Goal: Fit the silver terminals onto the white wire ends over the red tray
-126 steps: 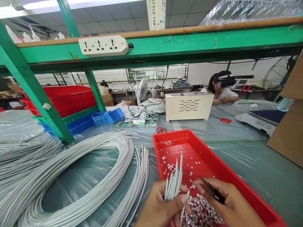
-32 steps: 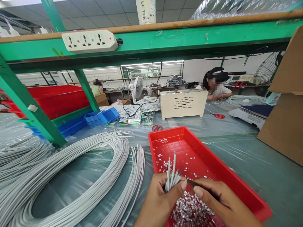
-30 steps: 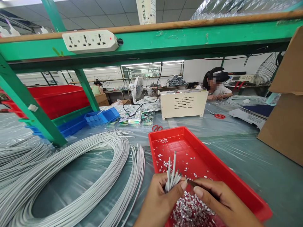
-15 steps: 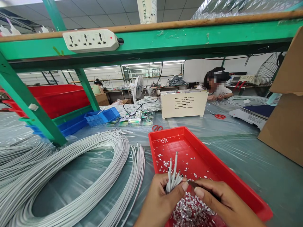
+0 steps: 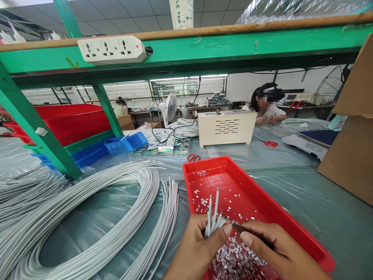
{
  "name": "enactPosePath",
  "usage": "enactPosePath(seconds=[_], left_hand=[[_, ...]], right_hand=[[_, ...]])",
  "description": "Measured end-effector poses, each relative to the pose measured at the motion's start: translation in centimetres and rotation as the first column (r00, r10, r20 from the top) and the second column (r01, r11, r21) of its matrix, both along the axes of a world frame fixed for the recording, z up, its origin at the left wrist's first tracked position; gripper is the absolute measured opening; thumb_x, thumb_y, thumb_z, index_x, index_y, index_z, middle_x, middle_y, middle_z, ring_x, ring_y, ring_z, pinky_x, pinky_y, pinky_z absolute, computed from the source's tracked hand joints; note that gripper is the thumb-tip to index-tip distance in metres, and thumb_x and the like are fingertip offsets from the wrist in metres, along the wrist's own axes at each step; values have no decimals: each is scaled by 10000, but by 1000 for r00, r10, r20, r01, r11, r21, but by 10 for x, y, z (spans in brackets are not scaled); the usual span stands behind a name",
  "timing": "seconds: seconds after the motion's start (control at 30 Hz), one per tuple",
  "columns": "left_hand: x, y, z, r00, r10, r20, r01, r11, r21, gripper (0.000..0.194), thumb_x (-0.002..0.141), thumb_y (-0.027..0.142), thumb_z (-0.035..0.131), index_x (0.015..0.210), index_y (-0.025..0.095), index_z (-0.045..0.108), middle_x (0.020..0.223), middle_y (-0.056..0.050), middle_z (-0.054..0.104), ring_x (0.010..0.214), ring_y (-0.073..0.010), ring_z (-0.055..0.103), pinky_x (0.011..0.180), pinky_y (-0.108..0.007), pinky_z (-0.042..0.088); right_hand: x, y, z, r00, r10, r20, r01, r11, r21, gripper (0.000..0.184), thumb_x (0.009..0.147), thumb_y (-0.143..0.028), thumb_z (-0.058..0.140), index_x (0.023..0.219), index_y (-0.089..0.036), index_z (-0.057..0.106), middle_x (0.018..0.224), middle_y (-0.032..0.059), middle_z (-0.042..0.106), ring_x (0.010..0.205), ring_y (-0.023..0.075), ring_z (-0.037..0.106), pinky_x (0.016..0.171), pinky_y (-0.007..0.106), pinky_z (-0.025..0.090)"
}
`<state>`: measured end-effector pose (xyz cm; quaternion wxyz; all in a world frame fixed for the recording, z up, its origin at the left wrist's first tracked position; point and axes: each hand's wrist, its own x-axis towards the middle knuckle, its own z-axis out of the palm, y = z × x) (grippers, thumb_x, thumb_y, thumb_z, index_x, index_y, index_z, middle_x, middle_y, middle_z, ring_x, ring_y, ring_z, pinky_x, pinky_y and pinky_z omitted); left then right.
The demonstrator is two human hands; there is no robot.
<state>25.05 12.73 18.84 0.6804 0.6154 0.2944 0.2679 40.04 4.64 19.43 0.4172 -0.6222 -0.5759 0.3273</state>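
Red tray (image 5: 294, 229) rim, hands crowded, tool perhaps

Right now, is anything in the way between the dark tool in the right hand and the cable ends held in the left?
Nothing visible. The right hand has the dark tool tip at the cable ends gripped by the left hand, above the red tray.

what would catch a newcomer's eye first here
Most likely the red tray in the near middle, strewn with silvery scraps, where the left hand grips a small bundle of white cable ends and the right hand holds a dark tool to them. To the left, big loops of white cable sprawl over the plastic-covered table. Overhead runs a green shelf beam carrying a white power strip.
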Motion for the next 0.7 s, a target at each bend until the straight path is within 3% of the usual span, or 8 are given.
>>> enactPosePath(seconds=[0.27, 0.47, 0.7], left_hand=[[0, 1, 0, 1000, -22, 2, 22, 999, 33, 320, 745, 421, 597, 654, 116, 568, 617, -3, 496, 592, -94, 433, 572, -231, 326], [-1, 1, 2, 999, -22, -24, 22, 1000, 9, 338, 739, 445, 595, 637, 125, 560, 639, -10, 524, 611, -102, 454, 602, -242, 342], [-3, 2, 1, 994, -106, 12, 106, 994, 4, 363, 737, 465, 589, 681, 106, 577, 685, -33, 532, 640, -119, 463, 621, -259, 342]], right_hand=[[-1, 0, 0, 999, 14, -37, -13, 999, 29, 363, 800, -489, 421, 803, -240, 684, 694, 1, 652, 684, 161, 580, 626, 237, 420], [0, -1, 1, 999, -27, 23, 26, 999, 23, 449, 779, -594, 419, 665, -233, 660, 626, 18, 634, 595, 178, 539, 548, 264, 391], [-2, -2, 3, 997, -57, -50, 58, 998, 18, 383, 746, -597, 489, 808, -294, 714, 672, -12, 674, 646, 183, 583, 599, 260, 414]])
